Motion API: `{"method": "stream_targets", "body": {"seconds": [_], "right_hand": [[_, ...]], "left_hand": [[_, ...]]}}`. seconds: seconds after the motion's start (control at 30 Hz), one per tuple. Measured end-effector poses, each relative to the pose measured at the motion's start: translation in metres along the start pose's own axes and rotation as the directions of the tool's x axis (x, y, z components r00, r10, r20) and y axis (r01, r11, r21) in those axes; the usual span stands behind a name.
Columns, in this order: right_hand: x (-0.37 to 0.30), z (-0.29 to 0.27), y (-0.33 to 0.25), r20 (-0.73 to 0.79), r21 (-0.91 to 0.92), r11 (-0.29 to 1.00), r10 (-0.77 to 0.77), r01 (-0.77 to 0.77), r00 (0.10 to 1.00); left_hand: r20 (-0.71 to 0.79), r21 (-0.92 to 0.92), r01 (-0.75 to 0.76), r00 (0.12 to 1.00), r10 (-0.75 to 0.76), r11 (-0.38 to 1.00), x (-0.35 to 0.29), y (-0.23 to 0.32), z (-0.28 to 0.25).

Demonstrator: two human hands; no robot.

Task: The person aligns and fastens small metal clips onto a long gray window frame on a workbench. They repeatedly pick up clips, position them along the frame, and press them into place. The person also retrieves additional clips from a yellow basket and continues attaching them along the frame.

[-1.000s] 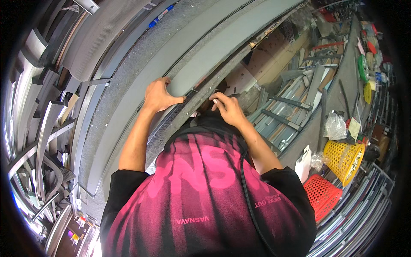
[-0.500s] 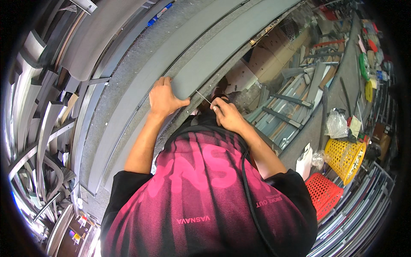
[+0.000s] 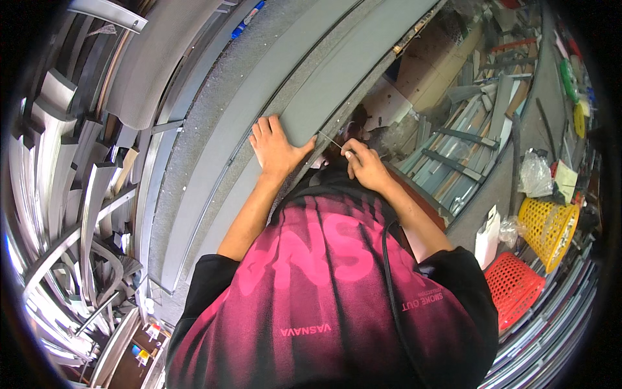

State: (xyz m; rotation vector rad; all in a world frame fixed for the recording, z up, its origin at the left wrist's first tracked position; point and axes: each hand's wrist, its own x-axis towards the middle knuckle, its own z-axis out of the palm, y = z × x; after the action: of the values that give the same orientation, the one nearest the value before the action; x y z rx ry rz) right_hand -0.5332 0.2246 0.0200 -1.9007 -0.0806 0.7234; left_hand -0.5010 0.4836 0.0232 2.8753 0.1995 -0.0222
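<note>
While a blue marker [image 3: 248, 20] lies loose on the worktop [image 3: 210, 87], the left hand [image 3: 275, 150] rests on a long grey strip [image 3: 343, 84], fingers fanned wide, seemingly to steady it; a thin rod [image 3: 332, 139] reaches toward the strip's right edge, contact unclear; the right hand [image 3: 364, 165] pinches the rod's other end, fingers narrowed, presumably for fine control.

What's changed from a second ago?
The left hand spread its fingers wider on the grey strip; a thin rod now shows clearly in the right hand, angled toward the strip's edge. The scene shows further right, but the blue marker and red basket stayed put.
</note>
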Motion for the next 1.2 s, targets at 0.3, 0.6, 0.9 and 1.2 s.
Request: {"method": "stream_targets", "body": {"seconds": [0.3, 0.6, 0.9, 1.2], "right_hand": [[-0.004, 0.014, 0.011, -0.137, -0.119, 0.973, -0.216, 0.2, 0.967], [0.023, 0.016, -0.004, -0.068, 0.04, 0.991, -0.128, 0.131, 0.989], [0.023, 0.018, -0.006, -0.073, -0.061, 0.992, -0.115, 0.11, 0.991], [0.031, 0.03, 0.011, -0.135, -0.083, 0.983, -0.173, 0.163, 0.976]], "left_hand": [[-0.001, -0.006, 0.013, 1.0, -0.013, 1.0, 0.0, 0.002, 0.006], [0.016, 0.015, 0.051, 0.999, -0.051, 0.999, -0.002, 0.006, 0.002], [-0.006, 0.045, 0.06, 0.998, -0.06, 0.997, -0.004, 0.008, 0.006], [-0.001, 0.03, 0.06, 0.998, -0.059, 0.998, -0.004, 0.005, 0.01]]}}
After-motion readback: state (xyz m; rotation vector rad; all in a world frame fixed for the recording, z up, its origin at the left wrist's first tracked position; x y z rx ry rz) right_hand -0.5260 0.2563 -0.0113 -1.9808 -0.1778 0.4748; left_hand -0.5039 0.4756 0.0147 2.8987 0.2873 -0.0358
